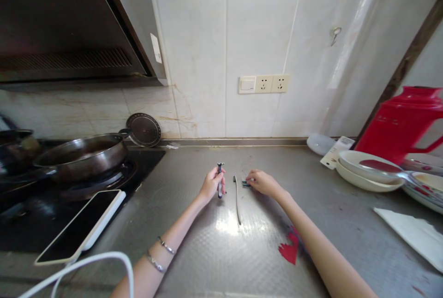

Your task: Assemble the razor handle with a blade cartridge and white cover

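My left hand [212,184] is closed around a slim dark razor-like tool [219,180], held upright with its small crosswise head at the top. To the right, my right hand [259,181] pinches a small dark green piece [246,183] at the counter surface; its exact shape is partly hidden by my fingers. Between my two hands a thin pale stick [237,201] with a darker upper end lies lengthwise on the metal counter [194,242], touched by neither hand.
A phone [78,229] with a white cable [104,256] lies at the left, near the stove and a steel pan [85,155]. Red scraps [289,248] lie beside my right forearm. Bowls [367,173], a red flask [403,125] and white paper [411,233] occupy the right.
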Action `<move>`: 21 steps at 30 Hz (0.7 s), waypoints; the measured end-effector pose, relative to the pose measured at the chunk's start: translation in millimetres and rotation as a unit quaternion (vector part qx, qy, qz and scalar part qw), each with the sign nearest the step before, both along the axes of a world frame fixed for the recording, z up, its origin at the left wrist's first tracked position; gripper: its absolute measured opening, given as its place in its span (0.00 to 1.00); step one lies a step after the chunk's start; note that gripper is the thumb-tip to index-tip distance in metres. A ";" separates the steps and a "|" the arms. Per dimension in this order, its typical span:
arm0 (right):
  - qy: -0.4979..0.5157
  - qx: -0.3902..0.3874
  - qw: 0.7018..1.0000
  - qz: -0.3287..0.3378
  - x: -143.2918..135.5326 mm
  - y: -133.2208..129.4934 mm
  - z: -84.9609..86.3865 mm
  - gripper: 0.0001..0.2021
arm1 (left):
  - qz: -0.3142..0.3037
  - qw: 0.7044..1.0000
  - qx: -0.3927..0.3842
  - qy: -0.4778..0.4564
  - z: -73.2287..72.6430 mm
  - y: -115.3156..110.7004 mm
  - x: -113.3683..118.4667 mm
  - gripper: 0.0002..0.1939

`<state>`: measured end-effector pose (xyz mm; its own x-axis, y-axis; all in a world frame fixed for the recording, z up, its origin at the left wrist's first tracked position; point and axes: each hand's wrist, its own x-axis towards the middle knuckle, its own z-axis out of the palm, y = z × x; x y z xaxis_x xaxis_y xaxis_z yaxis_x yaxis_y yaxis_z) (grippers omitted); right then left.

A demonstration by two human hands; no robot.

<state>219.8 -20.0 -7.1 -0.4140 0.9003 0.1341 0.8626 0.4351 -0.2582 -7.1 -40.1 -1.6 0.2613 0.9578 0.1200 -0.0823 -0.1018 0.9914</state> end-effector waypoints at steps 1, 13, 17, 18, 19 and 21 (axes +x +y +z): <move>-0.001 0.000 1.000 0.001 0.0 0.5 -0.1 0.13 | -0.003 1.000 0.000 0.001 -0.9 -0.4 0.7 0.15; -0.024 0.012 1.000 0.008 -2.0 -2.6 1.8 0.12 | -0.051 0.999 0.015 0.005 5.9 3.9 20.8 0.15; -0.032 0.011 0.999 0.002 -3.5 -5.4 4.1 0.12 | -0.063 0.997 0.032 0.008 10.5 9.1 25.5 0.14; -0.031 0.009 0.999 -0.001 -3.7 -5.8 4.6 0.12 | -0.063 0.997 0.035 0.006 10.3 10.2 26.0 0.14; -0.031 0.009 0.999 -0.004 -3.8 -6.2 4.9 0.13 | -0.062 0.997 0.038 0.004 9.7 11.0 26.2 0.14; -0.029 0.013 0.999 -0.008 -3.8 -6.4 5.0 0.13 | -0.057 0.998 0.039 0.004 7.4 11.5 26.3 0.14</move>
